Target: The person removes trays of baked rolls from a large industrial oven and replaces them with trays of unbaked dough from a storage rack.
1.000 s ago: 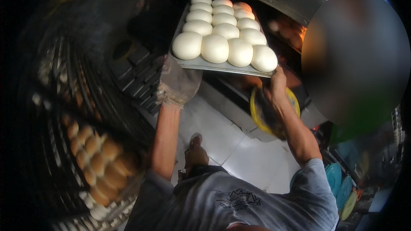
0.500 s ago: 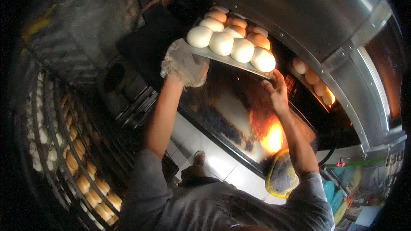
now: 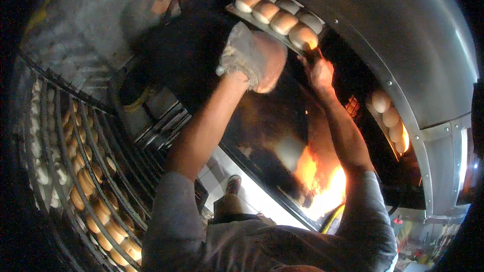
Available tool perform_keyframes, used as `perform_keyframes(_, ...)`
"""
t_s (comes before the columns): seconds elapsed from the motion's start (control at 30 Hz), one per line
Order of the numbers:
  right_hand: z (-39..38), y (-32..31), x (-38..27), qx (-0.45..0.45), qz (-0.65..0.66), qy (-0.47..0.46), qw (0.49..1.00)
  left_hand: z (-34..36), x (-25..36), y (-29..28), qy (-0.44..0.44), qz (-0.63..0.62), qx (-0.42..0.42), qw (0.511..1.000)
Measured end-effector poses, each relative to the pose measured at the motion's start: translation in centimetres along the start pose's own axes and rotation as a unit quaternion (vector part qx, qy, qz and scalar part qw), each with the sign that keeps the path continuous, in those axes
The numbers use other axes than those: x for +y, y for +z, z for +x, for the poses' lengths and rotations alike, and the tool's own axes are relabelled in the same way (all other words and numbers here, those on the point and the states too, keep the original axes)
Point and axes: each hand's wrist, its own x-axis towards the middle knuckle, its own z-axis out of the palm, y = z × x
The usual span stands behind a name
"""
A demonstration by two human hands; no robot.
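Note:
A baking tray (image 3: 235,11) carrying rows of round pale buns (image 3: 283,21) tilts into the dark oven opening, its far part under the metal hood. My left hand (image 3: 253,59), wrapped in a thick grey cloth mitt, is closed at the tray's near edge; the mitt hides its fingers. At the tray's near right corner, my bare right hand (image 3: 320,72) has its fingers closed on the edge, partly in shadow. Below both forearms lies a dark, stained metal surface (image 3: 262,121).
Bright orange flames or their glow (image 3: 322,184) show beside my right forearm. More buns (image 3: 390,116) sit inside the oven at right, under the curved steel hood (image 3: 403,35). A barred rack (image 3: 65,136) at left holds several trays of buns. White floor tiles (image 3: 252,196) lie below.
The tray has moved away from me, up and farther into the oven, so fewer buns show. Both hands went forward with it. The orange glow has grown larger.

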Motion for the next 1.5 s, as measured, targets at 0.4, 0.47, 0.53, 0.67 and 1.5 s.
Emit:
perform_keyframes(0.4, 12.9, 7.5, -0.5, -0.063, -0.175, -0.037, 0.982, -17.2, 1.9, -12.0, -0.365, -0.235, 0.081, 0.897)
perform_keyframes(0.47, 14.0, 5.8, 2.0, -0.054, -0.205, -0.006, 0.977, -19.2, 2.9, -12.7, -0.393, -0.265, 0.095, 0.875)
perform_keyframes(0.53, 14.7, 5.6, 1.8, -0.045, -0.207, -0.007, 0.977, -21.6, 4.2, -13.7, -0.419, -0.273, 0.119, 0.858)
perform_keyframes(0.67, 13.6, 6.2, -1.8, -0.031, -0.167, -0.045, 0.985, -25.7, 6.9, -14.0, -0.454, -0.281, 0.161, 0.830)
perform_keyframes(1.5, -56.1, -25.6, -29.5, -0.696, 0.303, -0.376, 0.532, -64.6, 58.3, -20.5, -0.503, -0.097, 0.081, 0.855)
